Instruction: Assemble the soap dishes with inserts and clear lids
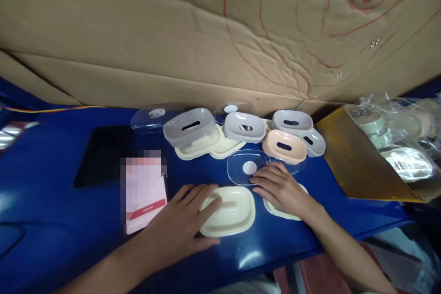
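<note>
A cream oval plastic dish (237, 213) with a raised middle lies near the front of the blue table. My left hand (188, 213) is at its left end, thumb and fingers spread around the rim, one finger over the inside. My right hand (284, 188) reaches over a second cream dish (280, 212), hiding much of it. Its fingers are stretched out and apart, with the tips at the right edge of a clear plastic lid (237, 170) that has a round white sticker. Whether they press on the lid I cannot tell.
Behind stand grey slotted oval trays (189, 127) and a peach one (284, 147), some on cream dishes. More clear lids (148, 121) lie at the back. Left are a pink package (144, 193) and a black flat object (101, 156). A cardboard box (358, 161) holds plastic-wrapped pieces.
</note>
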`<act>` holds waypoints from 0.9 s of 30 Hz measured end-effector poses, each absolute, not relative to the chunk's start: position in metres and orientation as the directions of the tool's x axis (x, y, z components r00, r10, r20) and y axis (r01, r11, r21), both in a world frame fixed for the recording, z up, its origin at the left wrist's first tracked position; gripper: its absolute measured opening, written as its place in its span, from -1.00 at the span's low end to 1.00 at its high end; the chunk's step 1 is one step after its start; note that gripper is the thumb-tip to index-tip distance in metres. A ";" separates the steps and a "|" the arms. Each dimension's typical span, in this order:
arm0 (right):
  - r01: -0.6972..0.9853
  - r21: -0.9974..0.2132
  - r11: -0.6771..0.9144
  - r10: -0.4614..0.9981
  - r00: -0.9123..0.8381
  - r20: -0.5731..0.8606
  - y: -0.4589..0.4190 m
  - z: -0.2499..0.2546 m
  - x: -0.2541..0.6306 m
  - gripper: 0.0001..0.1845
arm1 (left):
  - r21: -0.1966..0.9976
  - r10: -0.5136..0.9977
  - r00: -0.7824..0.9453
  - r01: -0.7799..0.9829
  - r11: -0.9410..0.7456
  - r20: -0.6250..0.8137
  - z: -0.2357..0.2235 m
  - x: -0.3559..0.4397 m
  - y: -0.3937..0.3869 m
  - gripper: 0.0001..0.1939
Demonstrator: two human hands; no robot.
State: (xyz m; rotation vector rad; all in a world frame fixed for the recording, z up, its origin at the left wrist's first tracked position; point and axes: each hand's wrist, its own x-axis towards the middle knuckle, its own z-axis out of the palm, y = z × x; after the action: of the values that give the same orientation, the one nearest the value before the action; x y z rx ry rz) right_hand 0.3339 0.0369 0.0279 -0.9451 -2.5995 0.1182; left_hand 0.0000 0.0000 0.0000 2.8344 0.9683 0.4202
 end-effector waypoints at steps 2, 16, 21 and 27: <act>0.644 -0.193 0.740 0.663 -0.654 0.363 0.040 0.032 0.340 -0.72 | 0.199 0.604 0.766 0.571 -0.796 0.219 -0.002 -0.001 -0.001 -0.34; 0.586 -0.067 0.808 0.566 -0.738 0.367 0.007 0.054 0.323 -0.66 | 0.483 0.754 0.640 0.619 -0.619 0.147 -0.002 -0.001 -0.003 -0.11; 0.413 -0.027 0.910 0.403 -0.867 0.292 -0.012 0.047 0.292 -0.62 | 0.530 0.758 0.625 0.586 -0.613 0.187 -0.005 -0.002 -0.003 -0.14; 0.377 0.076 0.923 0.338 -0.890 0.307 -0.015 0.035 0.283 -0.62 | 0.405 0.706 0.647 0.586 -0.702 0.287 -0.010 0.000 -0.006 -0.24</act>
State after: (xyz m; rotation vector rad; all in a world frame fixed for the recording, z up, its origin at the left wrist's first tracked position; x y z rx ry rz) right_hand 0.2832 -0.0152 0.0355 -0.5304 -2.7926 -0.1931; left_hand 0.0003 -0.0055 -0.0097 2.5921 1.0413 0.6243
